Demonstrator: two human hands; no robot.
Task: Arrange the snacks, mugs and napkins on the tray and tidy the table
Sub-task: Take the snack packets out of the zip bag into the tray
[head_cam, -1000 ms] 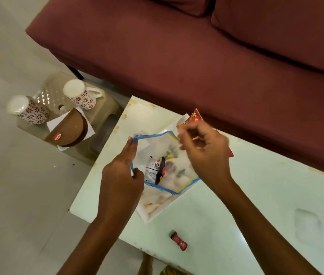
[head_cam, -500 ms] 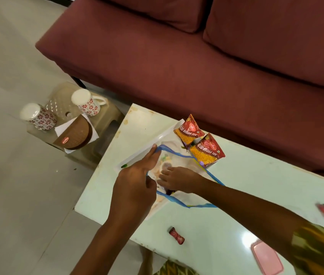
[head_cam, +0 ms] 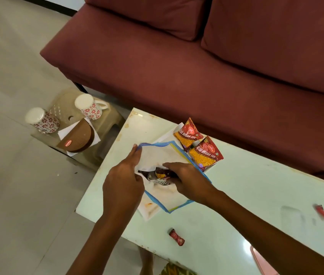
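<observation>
Head view, single frame. Pale green glossy bench (head_cam: pixel 246 195) in front of a maroon sofa (head_cam: pixel 216 76).

Left hand (head_cam: pixel 124 181): thumb and fingers pinch the near-left rim of a clear plastic zip bag with a blue edge (head_cam: pixel 163 153), holding its mouth up and open. Right hand (head_cam: pixel 189 180): closed around a dark crinkled snack packet (head_cam: pixel 160 175) at the bag mouth; cannot tell whether the packet is going in or coming out.

The bag lies over a white rectangular tray (head_cam: pixel 149 211) at the bench's left end. Two red-and-orange snack packets (head_cam: pixel 204 155) rest at the tray's far corner, overlapping, just beside the bag. Two small red wrapped sweets lie loose on the bench: one near the front edge (head_cam: pixel 176 236), one far right (head_cam: pixel 323 212). Two white mugs with red flower print (head_cam: pixel 89 106) stand inverted on a low beige plastic stool (head_cam: pixel 105 124), with white napkins (head_cam: pixel 66 132) under a brown half-round holder (head_cam: pixel 77 138).

Risks (judgement):
- Left pinch is light; a tug from the right hand could pull the rim free and collapse the mouth.
- Bag sliding over the tray could nudge the red-and-orange packets off the corner.
- Front sweet sits near the edge; a forearm sweep could knock it off.

Legible: "ALOO BHUJIA SEV" on both red-and-orange packets. Red logo on the holder and print on the dark packet unreadable.
</observation>
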